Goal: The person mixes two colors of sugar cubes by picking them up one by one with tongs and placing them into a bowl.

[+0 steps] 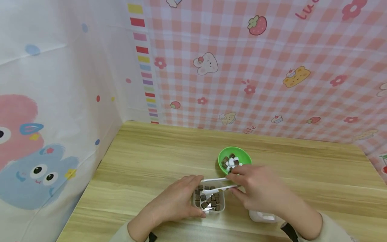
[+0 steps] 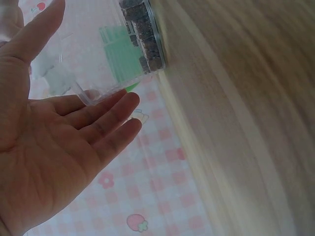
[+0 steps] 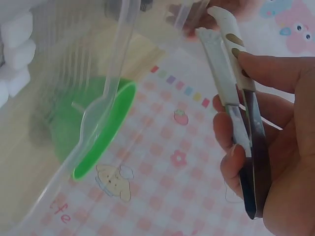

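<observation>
Small clear plastic box [image 1: 223, 209] with several dark brown cubes [image 1: 203, 197] stands on the table. My left hand [image 1: 178, 198] holds it from the left, thumb at the near side and fingers at the far side. In the right wrist view, my right hand [image 3: 275, 128] pinches a pair of tongs [image 3: 251, 123] with metal arms and white tips. The tongs' tips reach over the box of brown cubes, slightly apart. Beyond the right hand, a green bowl [image 1: 222, 150] contains brown and white cubes [image 1: 231, 162], partly hidden by that hand.
A second clear container [image 1: 262, 217] is partly under my right forearm; white cubes [image 3: 18, 51] show in it in the right wrist view. Behind the wooden table [image 1: 145, 161] hangs a pink checked cloth [image 1: 235, 67], with a white printed cloth [image 1: 75, 117] at the left.
</observation>
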